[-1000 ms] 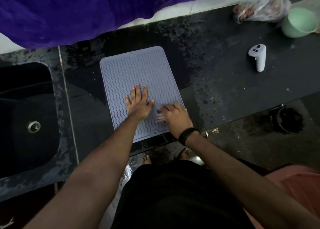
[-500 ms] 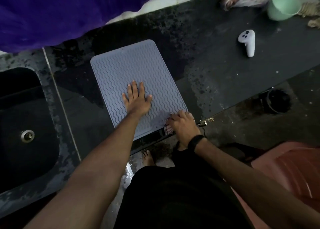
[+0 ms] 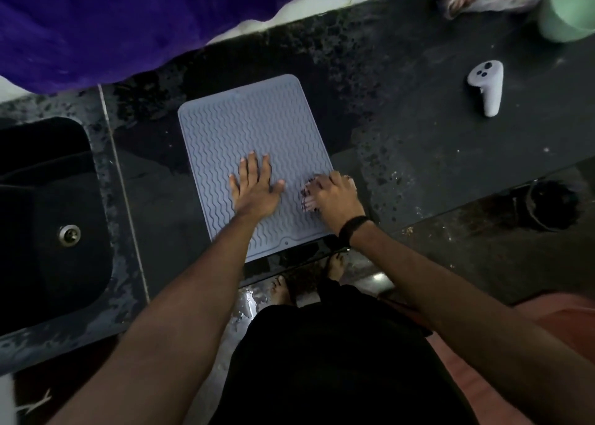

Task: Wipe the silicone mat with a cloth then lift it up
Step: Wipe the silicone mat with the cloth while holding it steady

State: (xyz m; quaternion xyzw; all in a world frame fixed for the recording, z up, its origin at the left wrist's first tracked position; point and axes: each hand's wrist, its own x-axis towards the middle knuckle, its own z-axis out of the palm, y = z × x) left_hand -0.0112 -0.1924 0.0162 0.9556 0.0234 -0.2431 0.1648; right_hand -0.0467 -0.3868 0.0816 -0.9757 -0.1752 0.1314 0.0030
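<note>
While the left hand presses the mat, the right hand grips the cloth

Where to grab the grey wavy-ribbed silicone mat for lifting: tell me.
Take the grey wavy-ribbed silicone mat by its far right corner, coming from the right over the bare black countertop. It lies flat, so peel the thin edge up. The left hand and the right hand with its cloth cover the near part.

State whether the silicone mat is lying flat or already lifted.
Flat. The silicone mat lies spread on the counter, with the left hand pressing it.
</note>
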